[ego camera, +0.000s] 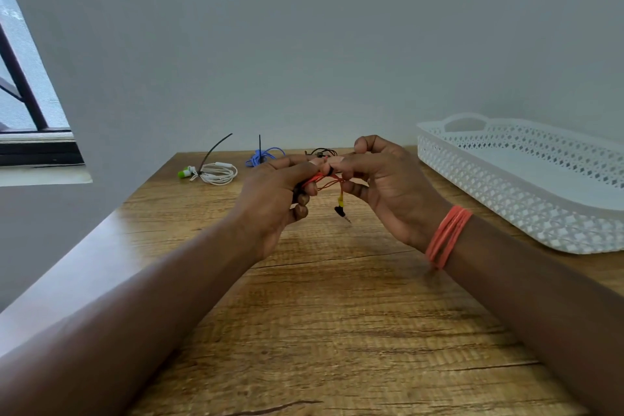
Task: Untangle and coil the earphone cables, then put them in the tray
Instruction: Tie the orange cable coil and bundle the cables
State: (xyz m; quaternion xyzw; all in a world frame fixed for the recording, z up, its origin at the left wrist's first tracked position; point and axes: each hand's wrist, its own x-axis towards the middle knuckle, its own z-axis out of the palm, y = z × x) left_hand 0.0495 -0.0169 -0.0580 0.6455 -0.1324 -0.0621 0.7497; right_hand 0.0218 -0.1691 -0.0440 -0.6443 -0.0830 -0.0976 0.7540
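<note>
Head view: orange earphone cable (322, 180) bunched crosswise between left hand (273, 199) and right hand (388, 186), fingers of both pinching it, plug (341, 211) dangling above worktop (337, 314).

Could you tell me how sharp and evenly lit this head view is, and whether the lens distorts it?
Head view: soft, even light with faint shadows under the hands; wide-angle bending at the window and tray; the red earphone cable is small and slightly soft.

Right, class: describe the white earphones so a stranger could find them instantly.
Start at the wooden table and go to its far left corner. The white earphones lie coiled there, left of the blue earphones; only they have green-tipped earbuds.
</note>
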